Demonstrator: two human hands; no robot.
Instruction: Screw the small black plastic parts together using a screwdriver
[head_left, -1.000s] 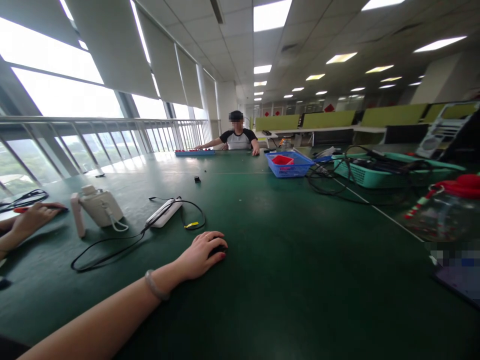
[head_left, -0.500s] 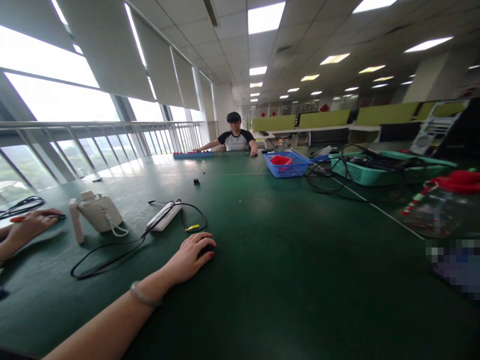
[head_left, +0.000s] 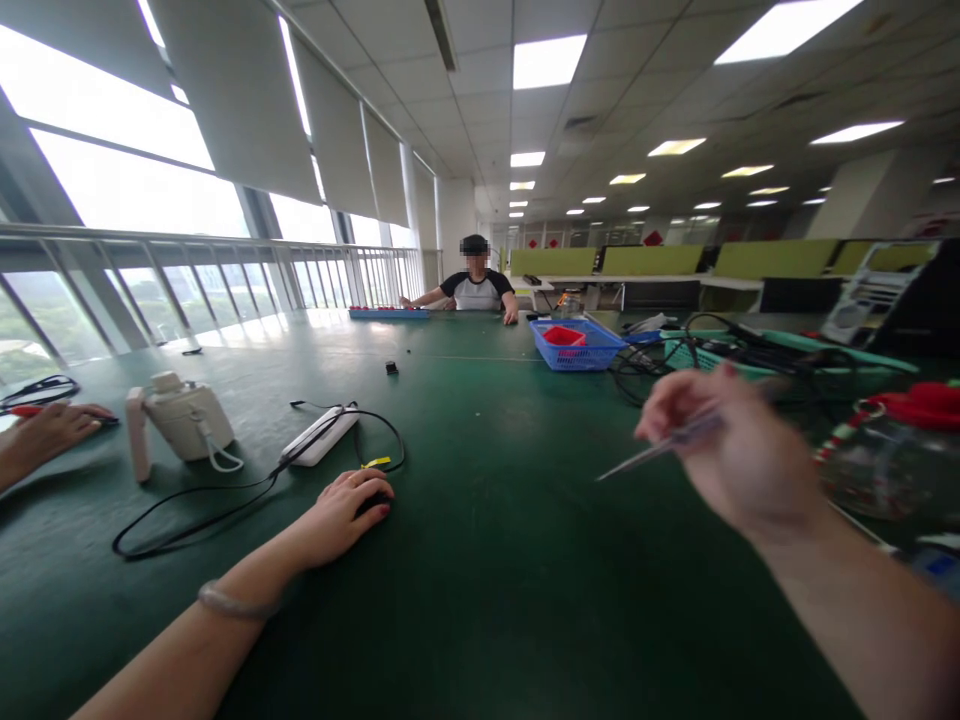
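My left hand (head_left: 341, 515) lies on the green tabletop (head_left: 480, 560), its fingers curled over a small black object (head_left: 379, 502) that is mostly covered. A grey bangle circles that wrist. Raised above the table on the right, my right hand (head_left: 739, 445) grips a slim screwdriver (head_left: 637, 458) with a clear handle; its thin metal shaft points left and slightly down. This hand is blurred. Just beyond my left hand are a white power bank (head_left: 322, 438) and a looped black cable (head_left: 187, 545) with a yellow tag.
A cream bottle (head_left: 191, 420) stands at left, near another person's hand (head_left: 56, 440) with a red-handled tool. Blue basket (head_left: 577, 350), green basket (head_left: 847, 355) with cables, and red-lidded jar (head_left: 877, 460) are at right. A person (head_left: 476, 290) sits opposite beside a blue tray (head_left: 388, 313).
My right hand has come into view from the right, holding the screwdriver. The left hand and the black object appear a little further left as the view has shifted.
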